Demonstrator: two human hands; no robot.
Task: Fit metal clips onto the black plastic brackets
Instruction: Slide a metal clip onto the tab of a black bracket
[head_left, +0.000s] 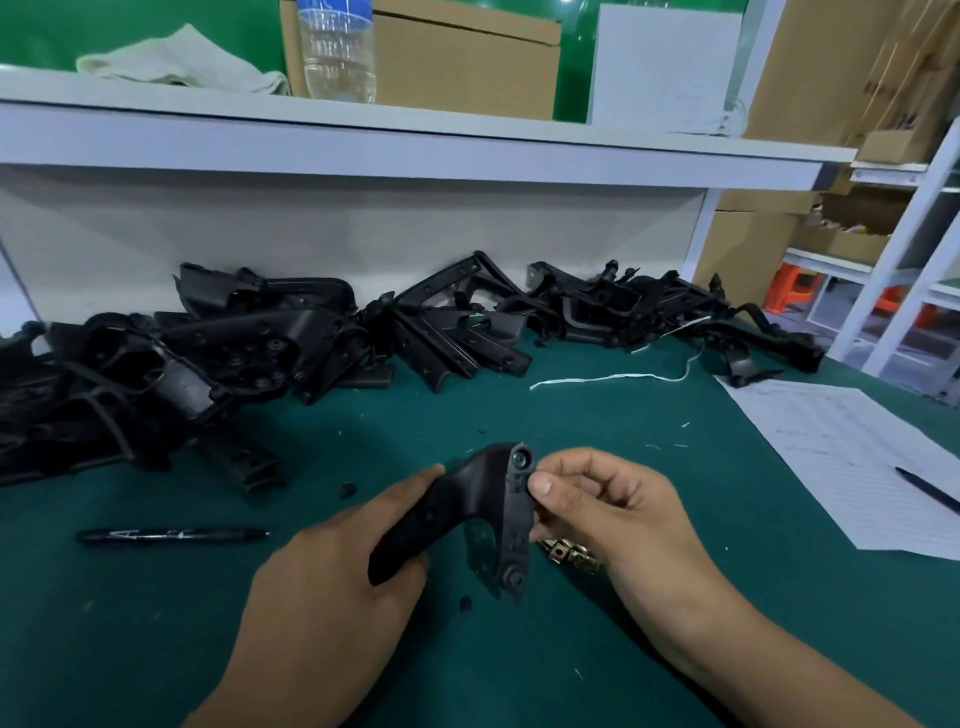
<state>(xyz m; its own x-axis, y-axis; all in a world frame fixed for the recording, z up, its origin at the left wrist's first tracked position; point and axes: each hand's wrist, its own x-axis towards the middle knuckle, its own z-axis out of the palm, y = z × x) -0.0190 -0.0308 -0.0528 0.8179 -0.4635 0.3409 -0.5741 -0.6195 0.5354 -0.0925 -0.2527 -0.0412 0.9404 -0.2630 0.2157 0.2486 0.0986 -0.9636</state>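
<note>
I hold one black plastic bracket (470, 514) above the green mat, near the front middle. My left hand (343, 566) grips its long lower-left arm. My right hand (618, 509) pinches the bracket's curved right edge between thumb and fingers; any clip under the thumb is hidden. Several brass-coloured metal clips (569, 555) lie on the mat just under my right hand. A long heap of black brackets (291, 343) runs along the back of the bench.
A black marker pen (171, 535) lies on the mat at the left. A printed sheet (852, 457) with a pen (927, 488) on it sits at the right. A white string (613, 376) trails mid-bench. A shelf overhead carries a bottle (337, 49) and boxes.
</note>
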